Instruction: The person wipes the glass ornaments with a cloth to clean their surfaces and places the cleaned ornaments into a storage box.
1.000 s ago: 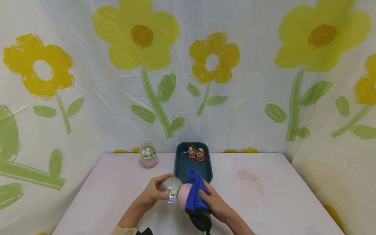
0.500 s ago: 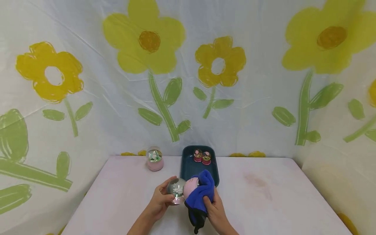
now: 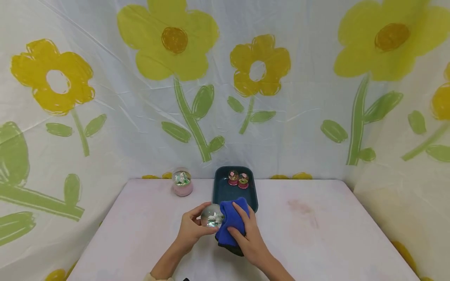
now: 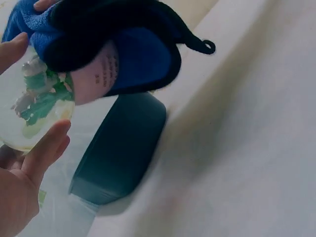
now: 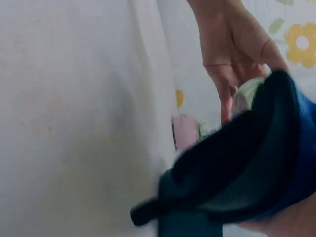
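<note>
A snow globe (image 3: 211, 215) lies on its side in the air over the front of the table. My left hand (image 3: 190, 228) grips its clear ball, thumb and fingers on opposite sides. In the left wrist view, green and white figures show inside the globe (image 4: 42, 96), and part of its pink base (image 4: 96, 74) with printed lettering is visible. My right hand (image 3: 249, 236) holds a blue cloth (image 3: 232, 220) with black edging around that base, hiding most of it. A black loop (image 4: 202, 47) hangs from the cloth's edge.
Behind the hands stands a dark teal tray (image 3: 219, 195) with two small red-based snow globes (image 3: 233, 178) at its far end. Another pink-based snow globe (image 3: 182, 182) stands upright at the back left of the white table (image 3: 299, 234). A flower-printed curtain (image 3: 299, 128) surrounds the table.
My right hand has shifted over the top of the base, and the cloth now covers the pink part that showed before in the head view. The left hand keeps its grip on the ball.
</note>
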A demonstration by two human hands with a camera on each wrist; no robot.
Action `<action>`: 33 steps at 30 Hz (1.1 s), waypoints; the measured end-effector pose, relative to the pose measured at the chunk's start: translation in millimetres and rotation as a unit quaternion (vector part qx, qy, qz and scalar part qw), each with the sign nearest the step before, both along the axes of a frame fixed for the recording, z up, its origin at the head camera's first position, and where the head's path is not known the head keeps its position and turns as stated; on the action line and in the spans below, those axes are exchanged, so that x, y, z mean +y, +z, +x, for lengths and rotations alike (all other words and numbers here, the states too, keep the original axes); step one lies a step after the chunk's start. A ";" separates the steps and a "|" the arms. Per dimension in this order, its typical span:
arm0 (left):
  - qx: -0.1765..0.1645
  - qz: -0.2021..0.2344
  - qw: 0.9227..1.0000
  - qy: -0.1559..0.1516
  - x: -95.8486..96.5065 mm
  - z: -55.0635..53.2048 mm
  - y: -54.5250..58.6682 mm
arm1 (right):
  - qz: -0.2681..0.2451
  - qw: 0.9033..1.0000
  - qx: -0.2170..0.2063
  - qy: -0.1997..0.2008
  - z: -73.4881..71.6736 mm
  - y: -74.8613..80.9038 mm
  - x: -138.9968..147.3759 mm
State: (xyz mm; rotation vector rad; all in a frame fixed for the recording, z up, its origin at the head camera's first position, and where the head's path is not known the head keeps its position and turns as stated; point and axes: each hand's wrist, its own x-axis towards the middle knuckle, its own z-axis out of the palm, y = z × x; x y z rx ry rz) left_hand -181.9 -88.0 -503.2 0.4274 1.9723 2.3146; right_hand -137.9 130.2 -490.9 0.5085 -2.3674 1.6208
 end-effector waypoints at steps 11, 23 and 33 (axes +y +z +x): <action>0.077 -0.106 0.991 0.002 -0.3 6.8 21.5 | -0.010 0.998 -0.062 0.003 -7.4 8.1 7.0; 0.065 -0.133 0.986 -0.073 -8.2 3.6 40.2 | -0.020 0.971 -0.200 0.132 -18.0 32.5 29.8; 0.040 -0.107 0.991 -0.074 -3.3 -0.8 33.0 | -0.073 0.968 -0.218 0.101 -17.3 25.2 24.7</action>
